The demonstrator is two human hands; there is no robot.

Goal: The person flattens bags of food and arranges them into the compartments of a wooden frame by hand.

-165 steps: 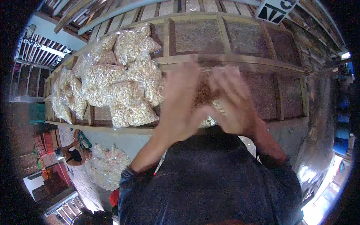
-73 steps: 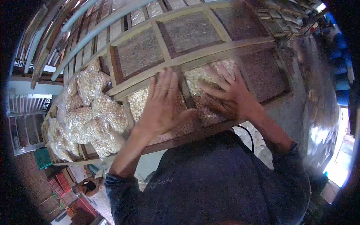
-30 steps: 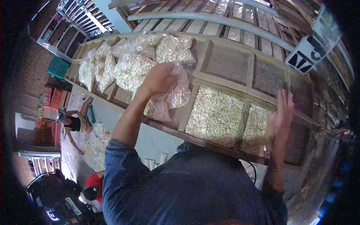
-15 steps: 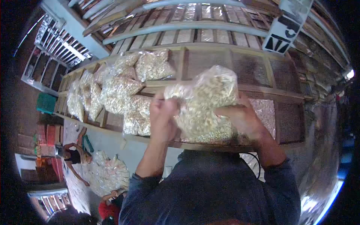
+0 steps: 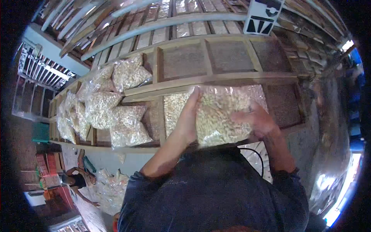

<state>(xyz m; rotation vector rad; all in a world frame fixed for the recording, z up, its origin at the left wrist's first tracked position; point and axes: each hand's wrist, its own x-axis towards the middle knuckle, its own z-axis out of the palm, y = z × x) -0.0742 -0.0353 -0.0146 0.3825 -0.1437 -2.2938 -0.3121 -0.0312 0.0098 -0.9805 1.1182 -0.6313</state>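
Head view: both hands (image 5: 188,120) hold a clear bag (image 5: 222,133) of pale pieces (image 5: 219,108) over the compartmented tray (image 5: 284,104).

Room lies beyond the held bag (image 5: 217,118) — piled bags (image 5: 101,110) block left

At left are a green crate (image 5: 40,132), red boxes (image 5: 51,162) and a seated person (image 5: 79,180); at top, a black-marked white panel (image 5: 264,17).

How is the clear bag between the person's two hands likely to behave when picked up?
The clear bag is probably floppy, since its shiny plastic looks thin. The many small pale pieces inside would likely shift if it were tilted. Its flattish shape, between the left hand and right hand, makes rolling seem unlikely.
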